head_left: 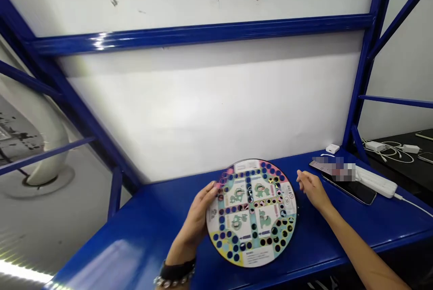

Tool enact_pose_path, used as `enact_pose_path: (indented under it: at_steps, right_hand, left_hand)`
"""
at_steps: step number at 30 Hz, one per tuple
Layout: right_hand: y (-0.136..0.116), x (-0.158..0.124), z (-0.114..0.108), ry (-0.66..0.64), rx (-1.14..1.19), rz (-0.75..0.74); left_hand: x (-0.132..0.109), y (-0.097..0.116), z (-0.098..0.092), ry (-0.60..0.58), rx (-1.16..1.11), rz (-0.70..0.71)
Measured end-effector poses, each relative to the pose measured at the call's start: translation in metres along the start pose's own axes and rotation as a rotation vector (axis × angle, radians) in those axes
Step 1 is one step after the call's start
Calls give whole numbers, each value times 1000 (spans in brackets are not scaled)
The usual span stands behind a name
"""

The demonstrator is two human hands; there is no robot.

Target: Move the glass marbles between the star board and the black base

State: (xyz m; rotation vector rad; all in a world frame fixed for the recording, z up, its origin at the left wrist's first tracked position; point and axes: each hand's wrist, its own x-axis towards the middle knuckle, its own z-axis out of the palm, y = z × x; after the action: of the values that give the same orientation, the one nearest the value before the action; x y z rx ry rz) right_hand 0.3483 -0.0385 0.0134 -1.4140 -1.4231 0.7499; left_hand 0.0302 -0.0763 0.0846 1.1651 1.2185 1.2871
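Observation:
A round game board [237, 211], printed with green dinosaurs and coloured tracks of round holes, is tilted up above the blue tabletop. My left hand [200, 209] grips its left edge, thumb and fingers closed around the rim. Blue and dark patches show inside many of the holes. Just off the board's right edge is my right hand [311, 187], fingers curled together in a pinch and not touching the board. Whatever those fingertips may hold is hidden or too small to name.
On the blue table [142, 231], a phone [350, 188] and a white power strip [377, 181] with a cable lie at right. A small white charger [332, 148] sits behind them. Blue frame bars [209, 33] cross the white wall; more cables [394, 150] rest on a black surface.

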Motion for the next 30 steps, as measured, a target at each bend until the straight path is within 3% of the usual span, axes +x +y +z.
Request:
enact_pose_path:
  at_steps: [3, 6, 9, 12, 16, 21, 25, 30]
  right_hand:
    - [0, 0, -2, 36, -3, 1]
    - [-3, -3, -2, 36, -38, -6]
    - [-6, -7, -1, 16, -92, -25]
    - [-9, -9, -1, -3, -122, -46]
    - [-8, -10, -1, -1, -150, -64]
    - [-5, -10, 0, -15, -202, -81]
    - [-3, -11, 2, -34, -230, -90]
    - [-5, -11, 2, -56, -240, -99]
  left_hand:
    - [-15, 28, -38, 151, 96, 217]
    - [-25, 35, -69, 288, 395, 489]
    - [-23, 14, -82, 287, 809, 577]
    - [-9, -22, -82, 127, 1061, 466]
    - [4, -50, -66, -136, 1081, 344]
    - [-17, -32, -17, -306, 1033, 338]
    - [-33, -22, 23, -483, 1214, 301]
    - [-26, -19, 45, -475, 1441, 206]
